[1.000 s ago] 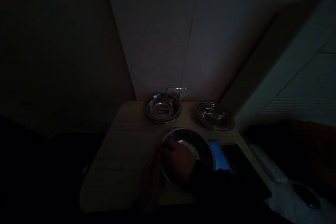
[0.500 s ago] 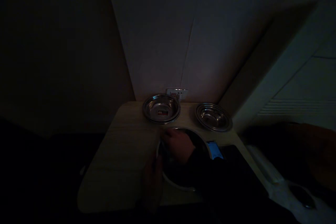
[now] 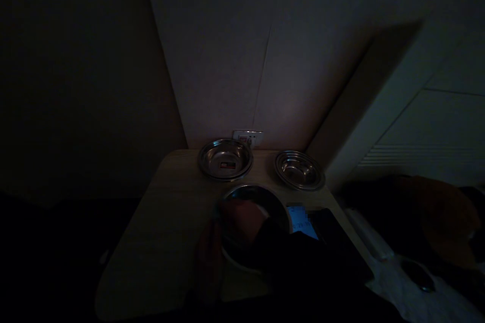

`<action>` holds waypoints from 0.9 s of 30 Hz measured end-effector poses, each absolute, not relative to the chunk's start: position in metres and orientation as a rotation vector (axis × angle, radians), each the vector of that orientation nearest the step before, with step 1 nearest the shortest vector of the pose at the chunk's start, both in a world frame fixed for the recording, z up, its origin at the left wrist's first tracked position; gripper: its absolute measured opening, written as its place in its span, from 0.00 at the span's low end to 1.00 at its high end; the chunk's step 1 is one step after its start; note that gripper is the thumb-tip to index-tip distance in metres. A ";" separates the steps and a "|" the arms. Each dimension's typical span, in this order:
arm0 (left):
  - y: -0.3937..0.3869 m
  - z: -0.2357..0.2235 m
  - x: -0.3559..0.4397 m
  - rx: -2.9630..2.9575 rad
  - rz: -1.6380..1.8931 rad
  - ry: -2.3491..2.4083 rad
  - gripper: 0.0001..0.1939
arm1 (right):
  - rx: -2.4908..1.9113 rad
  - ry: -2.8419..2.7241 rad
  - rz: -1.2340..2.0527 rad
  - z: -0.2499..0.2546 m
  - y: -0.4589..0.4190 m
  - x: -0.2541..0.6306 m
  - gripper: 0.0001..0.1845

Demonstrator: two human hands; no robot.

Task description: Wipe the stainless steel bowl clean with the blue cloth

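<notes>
A wide metal bowl (image 3: 278, 202) rests near the front of the small table. My right hand (image 3: 244, 219) reaches into it at the left side, fingers curled against the inner wall near the rim. Whatever those fingers hold is lost in blur and darkness. A pale patch, either a cloth or a reflection, shows inside the bowl beside the knuckles. My left hand (image 3: 209, 262) is at the bowl's left edge, its thumb by the rim and its fingers along the outside, gripping it. Deep shadow hides much of both hands.
Two stacks of shallow metal bowls, a left stack (image 3: 225, 159) and a right stack (image 3: 299, 170), stand at the table's back near a wall socket (image 3: 248, 137). A lit phone (image 3: 301, 222) lies on a dark flat object (image 3: 339, 242) at the right. Wood-look tabletop (image 3: 151, 247) extends left.
My right hand has shifted along the bowl's left rim, up and then back down. My left hand stays by the rim. The whole scene sits slightly further left as the camera turned.
</notes>
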State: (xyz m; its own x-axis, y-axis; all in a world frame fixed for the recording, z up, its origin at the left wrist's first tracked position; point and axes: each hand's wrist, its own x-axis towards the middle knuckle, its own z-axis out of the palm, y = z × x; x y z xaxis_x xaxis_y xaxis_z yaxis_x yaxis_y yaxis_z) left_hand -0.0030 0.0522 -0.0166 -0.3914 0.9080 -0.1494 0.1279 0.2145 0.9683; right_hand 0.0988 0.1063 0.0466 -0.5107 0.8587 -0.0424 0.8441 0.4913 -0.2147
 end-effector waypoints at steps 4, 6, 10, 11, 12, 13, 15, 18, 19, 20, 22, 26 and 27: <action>0.053 -0.018 -0.004 1.005 1.236 1.713 0.20 | -1.273 -2.616 0.443 0.040 0.097 0.100 0.14; 0.054 -0.017 -0.005 1.037 1.215 1.705 0.20 | -1.295 -2.624 0.358 0.040 0.099 0.101 0.15; 0.056 -0.013 -0.004 1.087 1.212 1.736 0.21 | -1.476 -2.690 0.027 0.049 0.113 0.096 0.17; 0.055 -0.012 -0.003 1.095 1.220 1.747 0.21 | -1.531 -2.685 -0.031 0.052 0.118 0.096 0.16; 0.055 -0.012 -0.002 1.100 1.231 1.757 0.21 | -1.586 -2.669 -0.073 0.054 0.122 0.096 0.16; 0.055 -0.012 -0.002 1.100 1.241 1.767 0.21 | -1.635 -2.650 -0.099 0.056 0.126 0.098 0.16; 0.053 -0.011 0.000 1.085 1.242 1.800 0.22 | -1.711 -2.617 -0.116 0.059 0.133 0.105 0.15; 0.051 -0.009 0.003 1.061 1.214 1.828 0.23 | -1.828 -2.588 -0.124 0.062 0.138 0.120 0.14; 0.051 -0.008 0.004 1.054 1.211 1.832 0.22 | -1.860 -2.581 -0.124 0.063 0.138 0.126 0.13; 0.050 -0.007 0.004 1.052 1.215 1.834 0.21 | -1.890 -2.576 -0.122 0.064 0.138 0.131 0.13; 0.049 -0.007 0.005 1.058 1.235 1.830 0.20 | -1.948 -2.562 -0.119 0.067 0.136 0.141 0.13; 0.048 -0.008 0.007 1.090 1.246 1.840 0.20 | -2.062 -2.538 -0.091 0.071 0.130 0.158 0.14; 0.048 -0.008 0.008 1.091 1.246 1.841 0.20 | -2.085 -2.535 -0.082 0.072 0.128 0.162 0.14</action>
